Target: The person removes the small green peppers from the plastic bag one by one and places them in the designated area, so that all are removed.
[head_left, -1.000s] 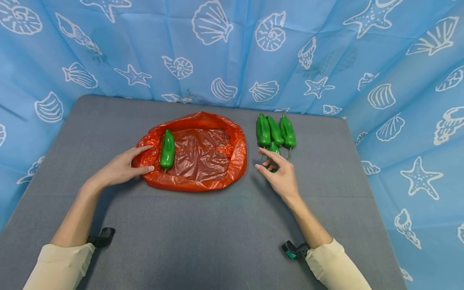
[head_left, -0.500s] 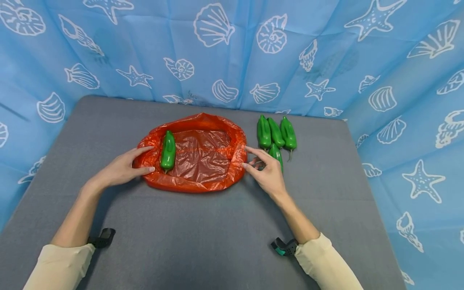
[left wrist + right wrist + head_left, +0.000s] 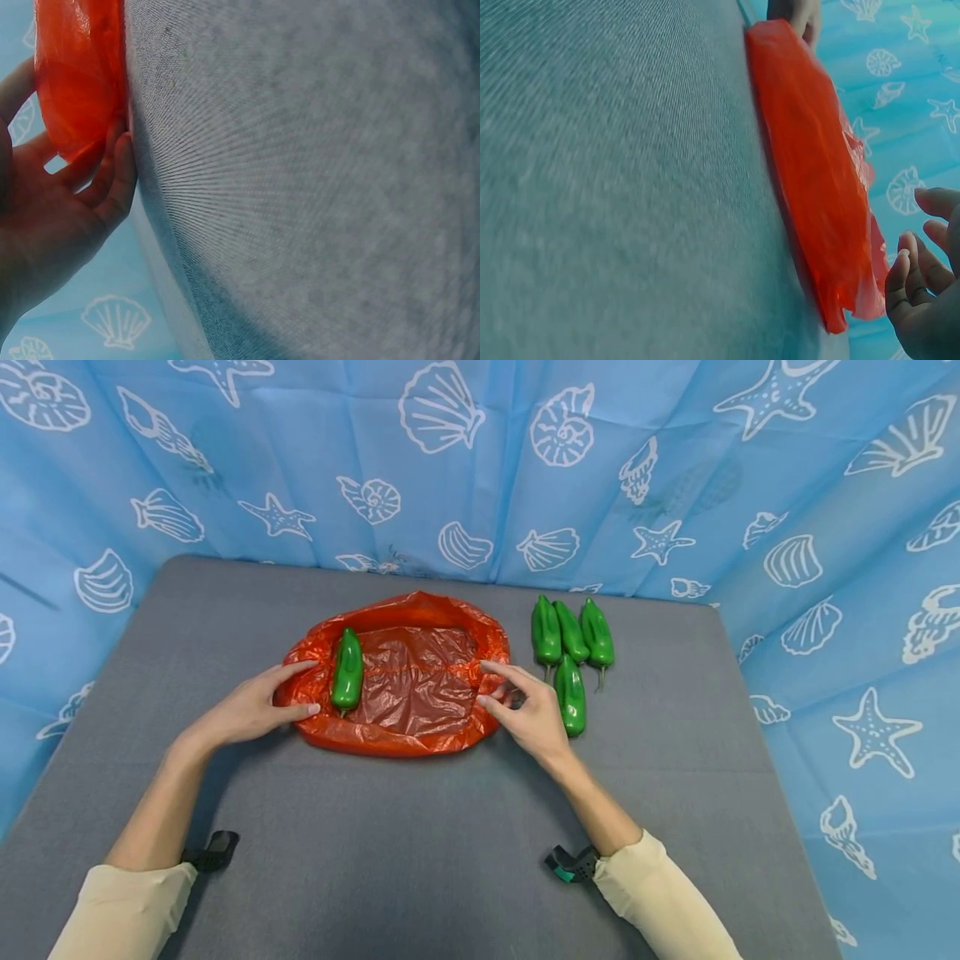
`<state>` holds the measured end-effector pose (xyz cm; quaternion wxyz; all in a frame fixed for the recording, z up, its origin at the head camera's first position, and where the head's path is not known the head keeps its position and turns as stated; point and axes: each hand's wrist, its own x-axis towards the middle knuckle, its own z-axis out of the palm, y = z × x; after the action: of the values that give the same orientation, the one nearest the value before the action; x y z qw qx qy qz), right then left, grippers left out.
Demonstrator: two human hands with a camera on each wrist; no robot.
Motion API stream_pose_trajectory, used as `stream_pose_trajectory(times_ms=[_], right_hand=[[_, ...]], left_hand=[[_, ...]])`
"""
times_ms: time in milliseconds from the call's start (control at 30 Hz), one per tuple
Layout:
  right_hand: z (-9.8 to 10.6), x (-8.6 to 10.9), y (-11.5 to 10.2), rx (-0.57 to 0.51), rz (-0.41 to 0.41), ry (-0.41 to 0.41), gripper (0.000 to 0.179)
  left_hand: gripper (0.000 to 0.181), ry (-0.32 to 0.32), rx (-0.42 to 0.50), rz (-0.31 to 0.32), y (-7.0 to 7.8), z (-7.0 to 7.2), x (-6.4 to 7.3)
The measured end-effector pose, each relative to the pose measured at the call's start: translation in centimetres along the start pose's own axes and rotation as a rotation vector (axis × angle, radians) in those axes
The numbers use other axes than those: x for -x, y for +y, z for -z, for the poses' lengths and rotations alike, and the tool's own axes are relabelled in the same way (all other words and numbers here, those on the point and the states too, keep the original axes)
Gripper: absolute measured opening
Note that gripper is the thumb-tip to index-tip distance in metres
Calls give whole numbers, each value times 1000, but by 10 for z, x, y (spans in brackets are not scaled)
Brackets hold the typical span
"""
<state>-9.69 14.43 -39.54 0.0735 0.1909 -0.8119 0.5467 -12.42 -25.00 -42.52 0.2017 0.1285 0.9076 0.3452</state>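
Observation:
A red plastic bag (image 3: 408, 745) lies on the table with its rim rolled down and its mouth open upward. One green pepper (image 3: 347, 672) rests inside, along the left end. My left hand (image 3: 251, 708) holds that left end, fingertips and thumb over the rim; the left wrist view shows its fingers (image 3: 112, 180) against the bag. Over the right rim hovers my right hand (image 3: 534, 718), thumb and index finger apart with nothing between them. In the right wrist view this hand (image 3: 930, 296) is beside the bag's end; contact is hard to tell.
Right of the bag, a loose green pepper (image 3: 572, 697) lies just beyond my right hand. Behind it three more green peppers (image 3: 573, 633) lie together. The grey table (image 3: 397, 852) ends at a blue shell-patterned curtain (image 3: 480, 468).
My right hand has moved left from above the nearest loose pepper to the bag's right rim, leaving that pepper in full view. The left hand stays in place on the bag.

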Motion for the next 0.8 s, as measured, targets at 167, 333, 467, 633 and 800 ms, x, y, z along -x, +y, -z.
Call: stream_pose_trajectory(times_ms=[167,333,467,633,800], right_hand=[[-8,-1,-1,-9,16,-14,40],[-15,-4,-2,-15,22,-29,41],[-19,-7,-4,-18,23,-48,41],[-24,-9,-7,-20,17,-64,42],[-29,-12,-8,-36,19,-80,43]], left_hand=[[78,1,-3,4,0,0,-1],[79,2,0,1,-1,-1,-1],[79,2,8,-1,-2,-1,-2],[79,1,13,0,-3,-1,-1],[79,3,14,-2,-2,-1,-1]])
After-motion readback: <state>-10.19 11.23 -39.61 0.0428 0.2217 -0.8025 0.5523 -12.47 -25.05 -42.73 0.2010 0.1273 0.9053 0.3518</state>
